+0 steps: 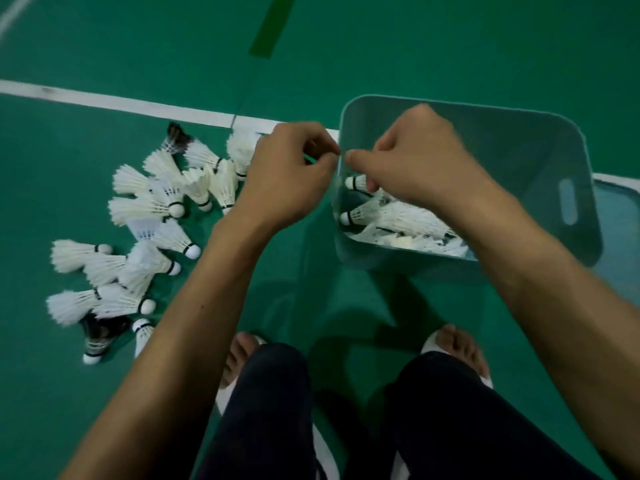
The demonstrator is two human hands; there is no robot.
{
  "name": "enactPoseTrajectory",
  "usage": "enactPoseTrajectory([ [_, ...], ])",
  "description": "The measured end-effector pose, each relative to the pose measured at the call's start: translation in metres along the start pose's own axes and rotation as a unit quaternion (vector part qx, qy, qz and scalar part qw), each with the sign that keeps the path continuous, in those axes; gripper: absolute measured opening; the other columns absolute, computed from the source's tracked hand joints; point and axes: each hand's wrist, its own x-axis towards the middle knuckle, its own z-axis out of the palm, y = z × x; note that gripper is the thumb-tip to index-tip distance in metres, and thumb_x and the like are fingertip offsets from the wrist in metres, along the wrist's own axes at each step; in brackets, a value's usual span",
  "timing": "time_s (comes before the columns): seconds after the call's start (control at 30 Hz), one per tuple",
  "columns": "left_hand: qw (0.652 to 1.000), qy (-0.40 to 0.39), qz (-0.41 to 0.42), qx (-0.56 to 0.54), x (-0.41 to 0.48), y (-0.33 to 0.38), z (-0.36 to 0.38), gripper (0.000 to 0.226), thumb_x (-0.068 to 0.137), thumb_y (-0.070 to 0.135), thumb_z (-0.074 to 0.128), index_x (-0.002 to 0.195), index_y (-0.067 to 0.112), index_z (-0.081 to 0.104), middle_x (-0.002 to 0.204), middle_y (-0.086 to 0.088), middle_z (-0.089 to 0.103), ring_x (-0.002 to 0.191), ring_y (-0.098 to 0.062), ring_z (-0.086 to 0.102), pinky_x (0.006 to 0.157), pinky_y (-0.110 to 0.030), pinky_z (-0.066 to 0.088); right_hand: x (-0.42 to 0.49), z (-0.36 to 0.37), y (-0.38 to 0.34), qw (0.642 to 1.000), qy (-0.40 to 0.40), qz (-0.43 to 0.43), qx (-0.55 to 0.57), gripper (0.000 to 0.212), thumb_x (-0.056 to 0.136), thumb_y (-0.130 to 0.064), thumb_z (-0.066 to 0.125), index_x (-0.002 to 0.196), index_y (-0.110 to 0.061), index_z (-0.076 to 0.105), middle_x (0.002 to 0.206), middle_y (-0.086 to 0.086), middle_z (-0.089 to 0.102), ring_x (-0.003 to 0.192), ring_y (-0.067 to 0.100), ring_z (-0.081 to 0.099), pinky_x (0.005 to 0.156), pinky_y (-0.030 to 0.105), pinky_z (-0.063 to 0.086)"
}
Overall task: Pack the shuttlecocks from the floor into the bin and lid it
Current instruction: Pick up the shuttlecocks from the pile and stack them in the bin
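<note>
Left hand (287, 171) and right hand (415, 161) curl by the bin (519, 161); I can't tell what they hold. I'd nest shuttlecocks (157, 202) cork-first.

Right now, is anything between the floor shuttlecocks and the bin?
Nothing visible blocks them. Bare floor separates the shuttlecocks from the bin, whose top is open. Only the left hand hangs over that gap.

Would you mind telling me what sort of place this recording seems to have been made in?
Most likely an indoor badminton court: the green sports floor carries a white boundary line, and many feathered shuttlecocks lie scattered on it beside a bin already holding more.
</note>
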Motion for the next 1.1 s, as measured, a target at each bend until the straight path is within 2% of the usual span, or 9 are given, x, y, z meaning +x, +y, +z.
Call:
enactPoseTrajectory([
  [0.1, 0.995, 0.058, -0.065, 0.045, -0.012, -0.047, -0.016, 0.017, 0.086, 0.019, 0.059, 0.091, 0.023, 0.075, 0.085, 0.005, 0.073, 0.083, -0.017, 0.069, 0.078, -0.032, 0.056, -0.01, 0.046, -0.024, 0.998, 0.037, -0.036, -0.026, 0.028, 0.079, -0.036, 0.069, 0.076, -0.008, 0.071, 0.068, 0.008, 0.065, 0.074, 0.032, 0.065, 0.067, 0.035, 0.055],
  [0.2, 0.978, 0.091, -0.163, 0.097, -0.034, -0.096, -0.028, 0.017, 0.088, 0.016, 0.061, 0.099, 0.019, 0.075, 0.095, -0.001, 0.073, 0.09, -0.023, 0.068, 0.077, -0.033, 0.051, -0.023, 0.092, -0.041, 0.992, 0.046, -0.09, -0.073, 0.022, 0.081, -0.034, 0.069, 0.083, -0.013, 0.069, 0.082, 0.009, 0.07, 0.08, 0.034, 0.066, 0.071, 0.038, 0.058],
  [0.33, 0.902, 0.143, -0.349, 0.209, -0.064, -0.151, -0.04, 0.041, 0.082, 0.028, 0.067, 0.122, 0.017, 0.061, 0.133, -0.014, 0.057, 0.128, -0.04, 0.048, 0.107, -0.061, 0.037, -0.028, 0.143, -0.059, 0.983, -0.065, -0.132, -0.112, 0.021, 0.086, -0.033, 0.069, 0.087, -0.014, 0.062, 0.085, 0.008, 0.061, 0.082, 0.035, 0.063, 0.066, 0.034, 0.048],
  [0.4, 0.859, 0.146, -0.411, 0.267, -0.074, -0.174, -0.043, 0.063, 0.081, 0.032, 0.073, 0.134, 0.012, 0.046, 0.149, -0.021, 0.037, 0.142, -0.045, 0.027, 0.109, -0.077, 0.017, -0.022, 0.165, -0.061, 0.972, -0.132, -0.127, -0.146, 0.025, 0.088, -0.034, 0.068, 0.09, -0.014, 0.053, 0.098, 0.014, 0.064, 0.094, 0.039, 0.064, 0.068, 0.034, 0.041],
  [0.47, 0.844, 0.148, -0.452, 0.249, -0.08, -0.196, -0.045, 0.081, 0.081, 0.04, 0.077, 0.143, 0.015, 0.033, 0.155, -0.023, 0.024, 0.147, -0.046, 0.016, 0.107, -0.081, 0.014, -0.016, 0.183, -0.059, 0.963, -0.183, -0.111, -0.167, 0.026, 0.089, -0.033, 0.067, 0.096, -0.016, 0.049, 0.113, 0.017, 0.066, 0.104, 0.04, 0.063, 0.071, 0.034, 0.038],
  [0.63, 0.868, 0.14, -0.432, 0.202, -0.074, -0.229, -0.038, 0.09, 0.08, 0.063, 0.075, 0.149, 0.028, 0.029, 0.147, -0.021, 0.034, 0.133, -0.047, 0.035, 0.099, -0.063, 0.04, -0.004, 0.217, -0.048, 0.959, -0.223, -0.068, -0.163, 0.028, 0.081, -0.02, 0.067, 0.101, -0.012, 0.05, 0.115, 0.016, 0.066, 0.108, 0.039, 0.061, 0.073, 0.035, 0.042],
  [0.77, 0.879, 0.171, -0.394, 0.205, -0.065, -0.24, -0.033, 0.072, 0.081, 0.058, 0.075, 0.136, 0.023, 0.047, 0.137, -0.018, 0.048, 0.129, -0.044, 0.038, 0.095, -0.056, 0.044, -0.002, 0.232, -0.044, 0.962, -0.227, -0.049, -0.14, 0.041, 0.077, -0.018, 0.066, 0.117, -0.009, 0.058, 0.12, 0.015, 0.065, 0.115, 0.039, 0.058, 0.09, 0.04, 0.051],
  [0.97, 0.896, 0.217, -0.345, 0.175, -0.056, -0.251, -0.031, 0.065, 0.07, 0.076, 0.073, 0.1, 0.019, 0.064, 0.114, -0.006, 0.063, 0.121, -0.033, 0.043, 0.087, -0.044, 0.045, 0.008, 0.244, -0.046, 0.967, -0.219, -0.064, -0.114, 0.041, 0.078, -0.019, 0.066, 0.117, -0.01, 0.055, 0.114, 0.014, 0.063, 0.111, 0.037, 0.056, 0.089, 0.042, 0.05],
  [1.1, 0.906, 0.22, -0.314, 0.18, -0.052, -0.251, -0.022, 0.057, 0.078, 0.066, 0.07, 0.112, 0.022, 0.062, 0.11, -0.004, 0.068, 0.115, -0.032, 0.045, 0.076, -0.039, 0.042, 0.019, 0.246, -0.05, 0.968, -0.206, -0.105, -0.097, 0.064, 0.079, -0.018, 0.068, 0.138, -0.015, 0.044, 0.12, 0.014, 0.053, 0.115, 0.038, 0.051, 0.093, 0.045, 0.048],
])
